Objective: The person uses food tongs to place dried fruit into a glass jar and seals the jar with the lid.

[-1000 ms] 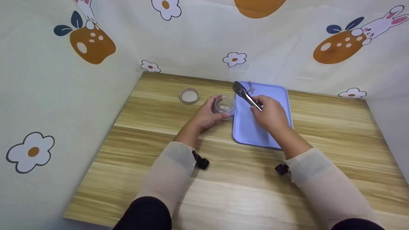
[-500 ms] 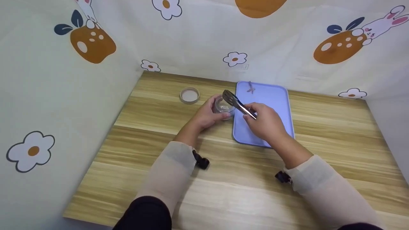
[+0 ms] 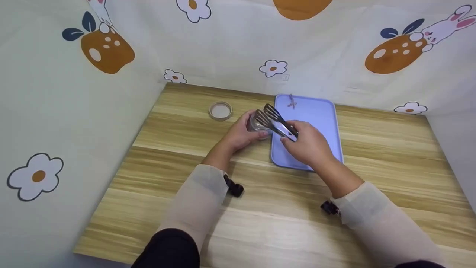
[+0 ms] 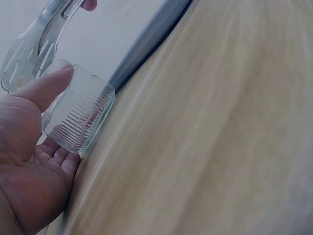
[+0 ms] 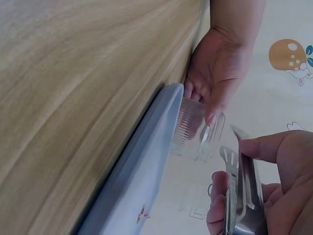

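My left hand grips a small ribbed clear glass jar that stands on the wooden table just left of a light blue tray. In the left wrist view the thumb lies along the jar. My right hand holds metal slotted tongs by the handle. Their tips are spread apart above the jar's mouth. The right wrist view shows the tongs beside the jar. A tiny brownish piece lies at the tray's far end.
A round jar lid lies on the table to the left of the jar. Cloth walls printed with flowers and rabbits close in the table at the back, left and right. Bare wood stretches toward the near edge.
My right hand carried the tongs left from over the tray's far end to above the jar, and their tips have spread apart. The left hand and the jar stayed put.
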A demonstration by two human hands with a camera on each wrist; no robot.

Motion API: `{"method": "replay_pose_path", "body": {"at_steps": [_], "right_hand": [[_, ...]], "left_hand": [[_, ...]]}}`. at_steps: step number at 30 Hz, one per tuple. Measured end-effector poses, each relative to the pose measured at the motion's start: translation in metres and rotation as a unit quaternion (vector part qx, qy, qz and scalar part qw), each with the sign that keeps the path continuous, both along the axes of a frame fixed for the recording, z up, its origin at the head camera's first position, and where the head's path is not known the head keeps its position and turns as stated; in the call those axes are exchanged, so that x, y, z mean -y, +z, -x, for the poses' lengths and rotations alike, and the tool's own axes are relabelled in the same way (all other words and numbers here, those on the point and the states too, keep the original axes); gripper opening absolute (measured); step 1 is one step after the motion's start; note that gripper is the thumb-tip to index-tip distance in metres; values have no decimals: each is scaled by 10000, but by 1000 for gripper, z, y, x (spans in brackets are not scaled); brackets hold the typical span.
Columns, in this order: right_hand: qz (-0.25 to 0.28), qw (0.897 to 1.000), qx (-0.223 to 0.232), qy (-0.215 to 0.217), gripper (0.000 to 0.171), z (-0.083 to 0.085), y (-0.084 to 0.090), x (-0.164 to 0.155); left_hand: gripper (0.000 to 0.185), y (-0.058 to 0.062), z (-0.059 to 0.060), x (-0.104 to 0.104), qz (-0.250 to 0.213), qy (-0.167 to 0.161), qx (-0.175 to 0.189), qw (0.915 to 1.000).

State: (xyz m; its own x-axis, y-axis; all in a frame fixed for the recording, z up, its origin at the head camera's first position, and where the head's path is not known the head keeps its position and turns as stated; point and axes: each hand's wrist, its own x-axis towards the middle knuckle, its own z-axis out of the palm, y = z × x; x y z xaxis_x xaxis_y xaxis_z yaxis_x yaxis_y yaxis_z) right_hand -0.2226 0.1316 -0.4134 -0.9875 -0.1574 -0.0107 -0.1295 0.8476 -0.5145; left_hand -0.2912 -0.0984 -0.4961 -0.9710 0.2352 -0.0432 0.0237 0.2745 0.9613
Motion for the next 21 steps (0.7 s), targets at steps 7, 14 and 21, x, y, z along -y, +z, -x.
{"method": "replay_pose_path", "body": {"at_steps": [7,14,21], "right_hand": [[-68,9999,106,-25,68,0,-2,-2],[-45,9997,216,-92,72,-1,-3,-8],[-50,9991,247,-342,73,7,-2,-23]], "left_hand": [[94,1,0,0,-43,-13,40,10000],[93,0,0,1,-116,-46,60,9999],[94,-1,1,1,-192,-83,98,9997]]}}
